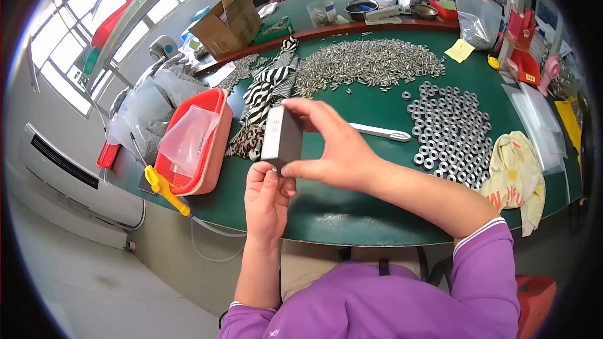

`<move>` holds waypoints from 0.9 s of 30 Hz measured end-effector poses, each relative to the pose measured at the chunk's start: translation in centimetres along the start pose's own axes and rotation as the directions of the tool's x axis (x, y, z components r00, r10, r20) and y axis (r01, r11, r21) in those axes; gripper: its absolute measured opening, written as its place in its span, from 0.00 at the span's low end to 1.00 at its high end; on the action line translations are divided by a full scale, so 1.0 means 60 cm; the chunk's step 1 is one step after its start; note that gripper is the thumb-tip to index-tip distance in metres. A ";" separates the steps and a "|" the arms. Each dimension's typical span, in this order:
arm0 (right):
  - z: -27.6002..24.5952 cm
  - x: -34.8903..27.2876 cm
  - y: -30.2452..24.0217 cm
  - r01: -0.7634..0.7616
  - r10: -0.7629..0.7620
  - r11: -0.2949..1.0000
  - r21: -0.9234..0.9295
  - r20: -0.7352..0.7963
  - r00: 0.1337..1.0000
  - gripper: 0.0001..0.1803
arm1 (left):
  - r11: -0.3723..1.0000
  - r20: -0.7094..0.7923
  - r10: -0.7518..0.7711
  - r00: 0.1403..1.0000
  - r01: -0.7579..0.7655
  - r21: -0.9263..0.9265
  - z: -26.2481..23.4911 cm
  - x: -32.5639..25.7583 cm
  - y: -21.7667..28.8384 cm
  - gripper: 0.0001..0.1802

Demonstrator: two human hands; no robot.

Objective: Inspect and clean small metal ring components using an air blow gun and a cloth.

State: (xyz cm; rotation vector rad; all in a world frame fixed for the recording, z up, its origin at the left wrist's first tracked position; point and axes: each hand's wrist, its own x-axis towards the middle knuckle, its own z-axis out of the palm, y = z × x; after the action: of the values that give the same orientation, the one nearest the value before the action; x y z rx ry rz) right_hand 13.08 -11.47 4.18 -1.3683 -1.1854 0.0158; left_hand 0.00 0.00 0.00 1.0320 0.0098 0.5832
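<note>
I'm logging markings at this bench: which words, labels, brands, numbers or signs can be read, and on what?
Block in the right hand: faint marks on its pale face, too small to read.
Cloth: large red letters, broken up by folds; I won't copy the wording.
Red bin: a small label, too small to read.
Purple shirt: a little pale mark near the lower edge, too small to make out.

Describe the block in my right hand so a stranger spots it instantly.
Start at the green table; over it reaches your right hand. Between its thumb and fingers is the block, above the left hand. Its boxy shape, pale left face and dark right face set it apart from the small metal pieces beyond.
</note>
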 end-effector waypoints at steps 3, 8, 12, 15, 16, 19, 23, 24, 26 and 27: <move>0.005 -0.007 0.019 -0.031 0.020 0.985 -0.169 -0.070 0.997 0.43 | 0.999 0.037 -0.030 0.999 0.029 0.032 0.007 -0.013 0.002 0.09; 0.010 0.000 0.007 0.018 -0.019 0.997 0.070 0.004 1.000 0.41 | 0.999 0.013 -0.007 1.000 0.008 -0.053 -0.011 -0.003 0.000 0.09; -0.004 0.003 0.015 0.102 -0.135 0.969 -0.227 -0.134 0.982 0.40 | 0.999 0.044 -0.034 0.998 0.034 0.011 0.004 -0.002 0.002 0.09; -0.005 0.006 0.010 0.003 0.003 0.998 0.060 -0.090 0.996 0.40 | 0.999 0.031 -0.027 0.999 0.027 0.018 -0.001 0.000 -0.004 0.09; 0.001 0.002 0.004 0.026 -0.025 0.998 0.061 -0.025 0.999 0.40 | 0.999 0.020 -0.031 0.999 0.032 -0.032 -0.002 -0.002 -0.006 0.08; 0.003 -0.003 0.006 0.065 -0.070 0.984 -0.168 -0.023 0.997 0.42 | 0.993 0.002 -0.073 0.997 0.073 -0.092 0.007 -0.003 -0.006 0.08; -0.012 0.007 0.004 0.029 -0.032 0.998 -0.056 -0.058 0.998 0.41 | 0.985 0.019 -0.123 0.992 0.125 -0.122 0.009 -0.004 0.002 0.09; -0.009 0.004 -0.002 0.046 -0.046 0.997 -0.065 0.000 0.999 0.41 | 0.985 -0.008 -0.117 0.993 0.115 -0.128 0.006 0.000 -0.003 0.09; 0.001 -0.004 -0.005 0.069 -0.064 0.994 -0.082 0.058 0.996 0.42 | 0.981 0.016 -0.128 0.992 0.129 -0.145 0.005 -0.002 -0.005 0.08; 0.000 -0.001 0.003 0.102 -0.105 0.975 -0.196 -0.002 0.994 0.42 | 0.986 -0.007 -0.098 0.995 0.096 -0.140 0.010 0.002 -0.007 0.08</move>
State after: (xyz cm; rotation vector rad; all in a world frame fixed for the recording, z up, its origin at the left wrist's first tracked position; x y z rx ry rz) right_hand 13.16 -11.48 4.02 -1.4728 -1.2722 -0.1880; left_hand 0.41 -0.57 0.01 0.8864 0.0310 0.4958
